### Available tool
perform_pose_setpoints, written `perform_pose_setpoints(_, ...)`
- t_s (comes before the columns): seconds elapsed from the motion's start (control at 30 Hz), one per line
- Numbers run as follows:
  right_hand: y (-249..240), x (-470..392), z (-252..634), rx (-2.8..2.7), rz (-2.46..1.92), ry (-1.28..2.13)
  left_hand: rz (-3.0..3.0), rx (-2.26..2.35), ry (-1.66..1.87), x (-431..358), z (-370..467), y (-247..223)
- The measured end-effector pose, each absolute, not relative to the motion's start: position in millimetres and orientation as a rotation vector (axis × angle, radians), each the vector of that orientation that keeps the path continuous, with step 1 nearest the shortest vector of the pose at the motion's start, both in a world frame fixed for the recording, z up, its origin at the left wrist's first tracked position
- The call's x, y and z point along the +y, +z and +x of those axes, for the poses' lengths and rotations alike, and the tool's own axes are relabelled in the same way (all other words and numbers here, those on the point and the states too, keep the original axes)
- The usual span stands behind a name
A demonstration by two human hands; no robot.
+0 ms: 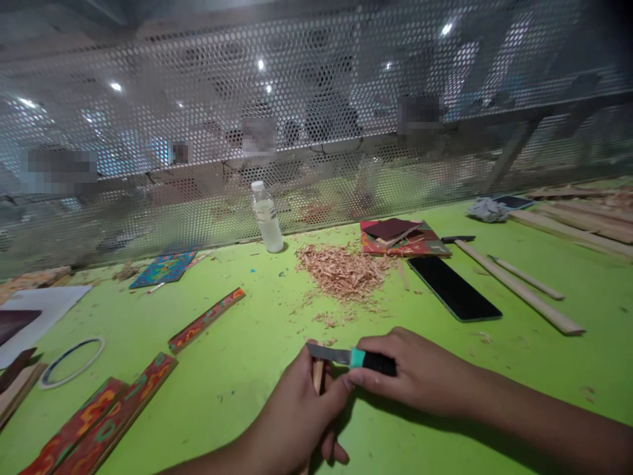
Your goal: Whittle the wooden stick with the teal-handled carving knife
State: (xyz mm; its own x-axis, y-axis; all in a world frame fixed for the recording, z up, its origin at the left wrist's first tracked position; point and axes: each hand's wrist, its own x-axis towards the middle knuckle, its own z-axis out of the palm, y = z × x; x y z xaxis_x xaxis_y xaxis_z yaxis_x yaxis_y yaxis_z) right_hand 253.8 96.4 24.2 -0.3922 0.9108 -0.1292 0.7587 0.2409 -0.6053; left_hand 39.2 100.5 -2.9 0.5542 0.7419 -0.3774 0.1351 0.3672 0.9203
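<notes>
My left hand is wrapped around a thin wooden stick, whose upper end shows between the fingers while most of the rest is hidden by the hand. In my right hand is a knife with a black and teal handle. The knife's short grey blade lies across the top of the stick, pointing left. My left thumb presses near the teal end of the handle. Just beyond both hands, a heap of wood shavings lies on the green table.
A water bottle stands at the back. To the right lie a phone, a long wooden rod and sandpaper on a painted board. Painted wooden strips and a tape ring are left. A perforated metal screen borders the table.
</notes>
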Motion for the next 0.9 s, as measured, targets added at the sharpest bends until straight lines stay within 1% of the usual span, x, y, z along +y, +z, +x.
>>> perform_pose_setpoints(0.27, 25, 96, 255, -2.257, -1.568, 0.894, 1.105, 0.853, 0.537, 99, 35, -10)
perform_pose_setpoints(0.6, 25, 97, 256, -2.301, -1.530, 0.919, 1.152, 0.897, 0.428, 102, 36, -7)
perform_pose_setpoints(0.9, 20, 99, 258, -2.364, -1.472, 0.881, 1.146, 0.836, 0.461, 101, 32, -5)
